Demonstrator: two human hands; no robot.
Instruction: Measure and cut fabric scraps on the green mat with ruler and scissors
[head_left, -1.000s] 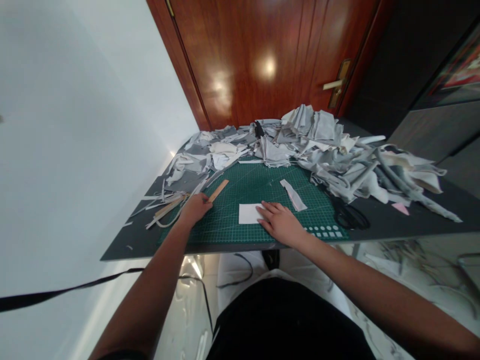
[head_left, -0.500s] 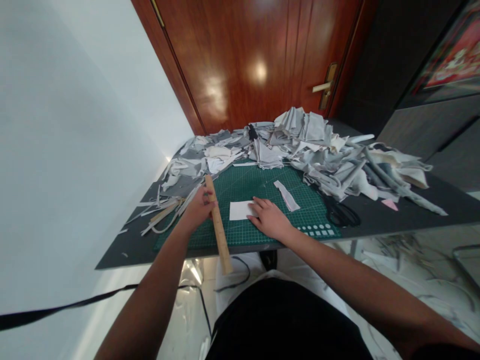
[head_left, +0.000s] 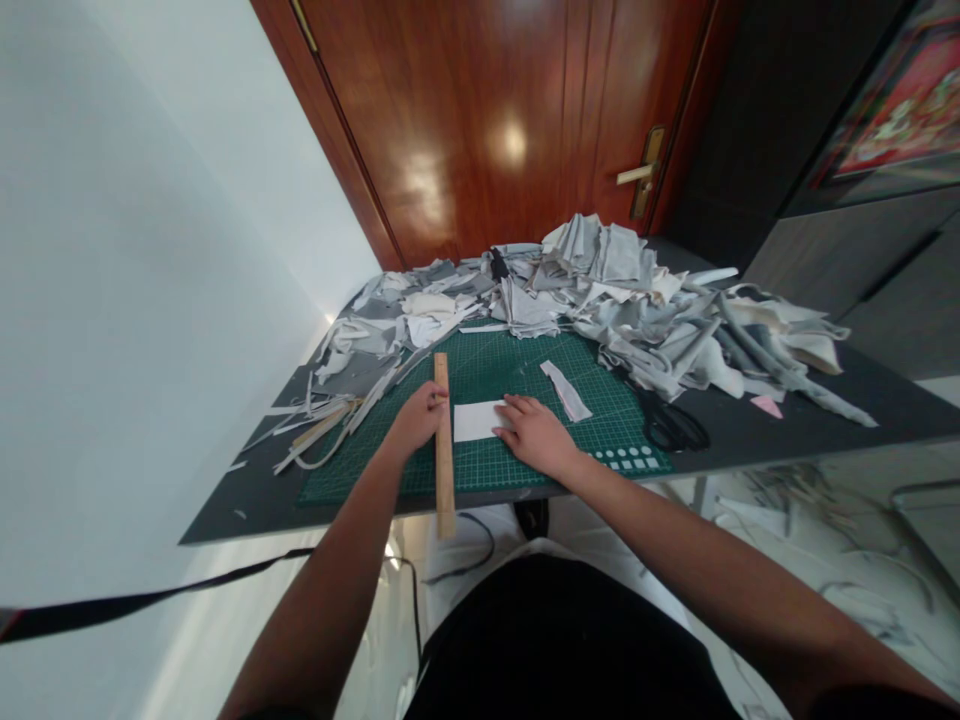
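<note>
My left hand (head_left: 420,418) grips a long wooden ruler (head_left: 444,462) near its upper half. The ruler runs almost straight toward me, beside the left edge of a white rectangular fabric piece (head_left: 472,421) on the green cutting mat (head_left: 525,375). The ruler's near end sticks out past the table's front edge. My right hand (head_left: 534,434) lies flat with fingers spread on the right part of the white piece, pressing it to the mat. A narrow grey fabric strip (head_left: 566,389) lies on the mat just beyond my right hand.
A big heap of grey and white fabric scraps (head_left: 637,300) covers the back and right of the dark table (head_left: 862,415). Black scissors (head_left: 671,430) lie right of the mat. Thin strips (head_left: 330,420) litter the left side. A wooden door (head_left: 510,110) stands behind.
My left hand picked the ruler up from the mat's left side, swung it round and brought it against the white piece's left edge. My right hand stayed on the piece.
</note>
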